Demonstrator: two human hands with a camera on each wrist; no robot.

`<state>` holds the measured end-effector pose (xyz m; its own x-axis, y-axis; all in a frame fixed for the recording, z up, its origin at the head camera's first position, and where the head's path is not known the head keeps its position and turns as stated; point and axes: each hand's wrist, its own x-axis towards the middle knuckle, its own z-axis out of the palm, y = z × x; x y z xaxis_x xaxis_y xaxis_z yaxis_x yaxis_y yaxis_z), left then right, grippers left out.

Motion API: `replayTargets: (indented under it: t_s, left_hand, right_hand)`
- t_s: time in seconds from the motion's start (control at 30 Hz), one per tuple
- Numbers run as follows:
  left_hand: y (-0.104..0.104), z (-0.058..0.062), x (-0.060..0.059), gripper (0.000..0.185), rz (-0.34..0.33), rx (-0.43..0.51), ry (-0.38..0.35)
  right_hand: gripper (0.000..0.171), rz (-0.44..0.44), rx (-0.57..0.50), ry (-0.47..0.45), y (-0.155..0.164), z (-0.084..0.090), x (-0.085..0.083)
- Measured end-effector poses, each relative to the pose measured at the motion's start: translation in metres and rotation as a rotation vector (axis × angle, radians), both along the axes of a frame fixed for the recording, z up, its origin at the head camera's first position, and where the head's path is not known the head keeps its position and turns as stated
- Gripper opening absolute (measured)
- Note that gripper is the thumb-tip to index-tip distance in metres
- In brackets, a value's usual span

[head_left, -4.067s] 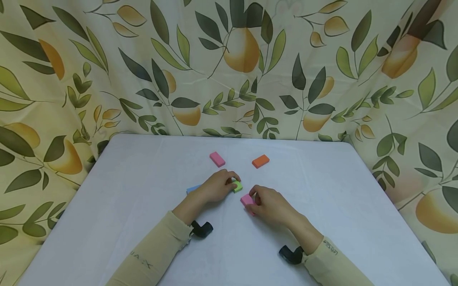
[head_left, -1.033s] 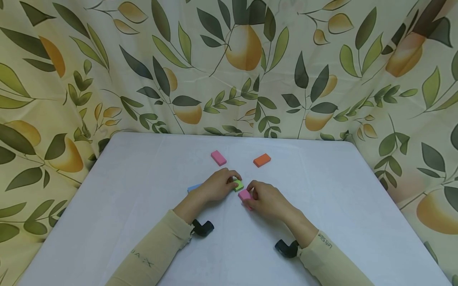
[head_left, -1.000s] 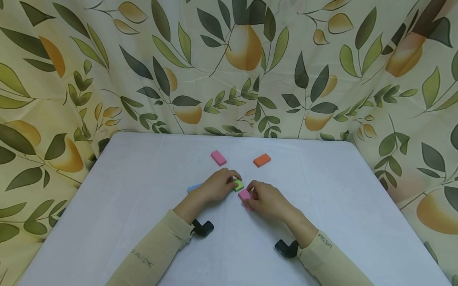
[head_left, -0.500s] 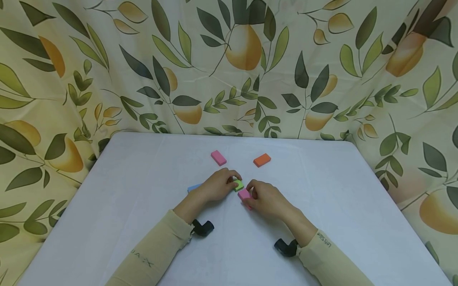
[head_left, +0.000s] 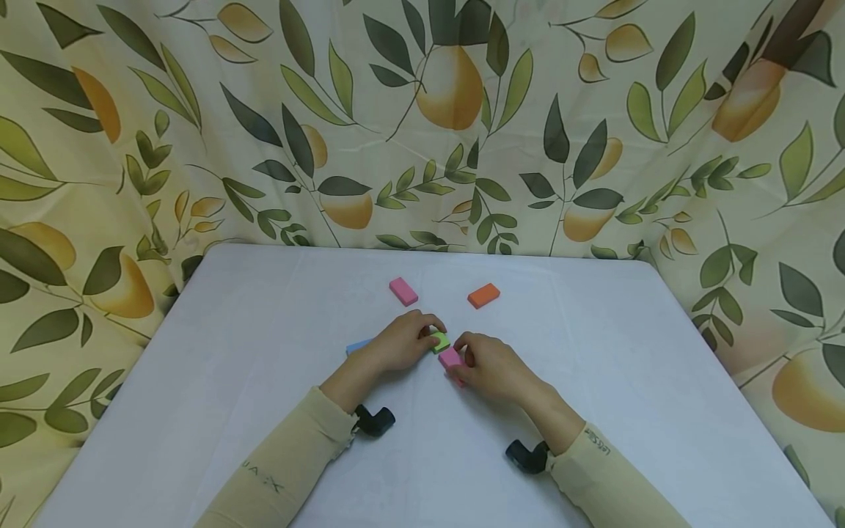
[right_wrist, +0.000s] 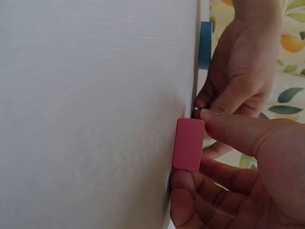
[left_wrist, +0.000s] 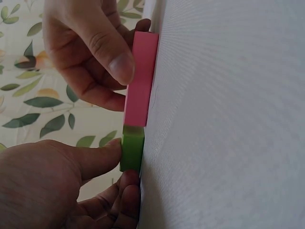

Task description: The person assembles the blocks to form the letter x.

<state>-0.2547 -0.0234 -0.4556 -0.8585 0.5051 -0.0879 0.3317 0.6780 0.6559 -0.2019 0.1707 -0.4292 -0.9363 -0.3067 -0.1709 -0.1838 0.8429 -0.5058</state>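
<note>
My left hand [head_left: 404, 342] pinches a small green block [head_left: 441, 342] between thumb and fingers, low on the white table. Just to its right, my right hand [head_left: 494, 367] pinches a pink block [head_left: 451, 358] by its sides. In the left wrist view the pink block [left_wrist: 141, 81] meets the end of the green block [left_wrist: 132, 148], both lying on the cloth. The right wrist view shows the pink block's end face [right_wrist: 189, 144] between thumb and fingers; the green block is hidden there. A blue block [head_left: 357, 346] lies partly hidden behind my left wrist.
Farther back on the white table [head_left: 277, 293] lie another pink block [head_left: 403, 291] and an orange block [head_left: 484, 295]. A curtain [head_left: 422, 183] printed with leaves and fruit hangs behind the table. Black wrist cameras sit below both forearms.
Over the last few seconds my right hand has brought the pink block up and left against the green one. The left hand keeps its grip in place. In the last half second little moves.
</note>
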Motion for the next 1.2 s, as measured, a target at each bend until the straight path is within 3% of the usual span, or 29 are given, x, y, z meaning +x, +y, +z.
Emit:
replayTargets:
  t_s: [1.2]
  left_hand:
    - [-0.0006, -0.0028, -0.0021, 0.024, -0.005, -0.014, 0.009]
  right_hand:
    - [0.036, 0.016, 0.002, 0.022, -0.0020, -0.0028, -0.0027]
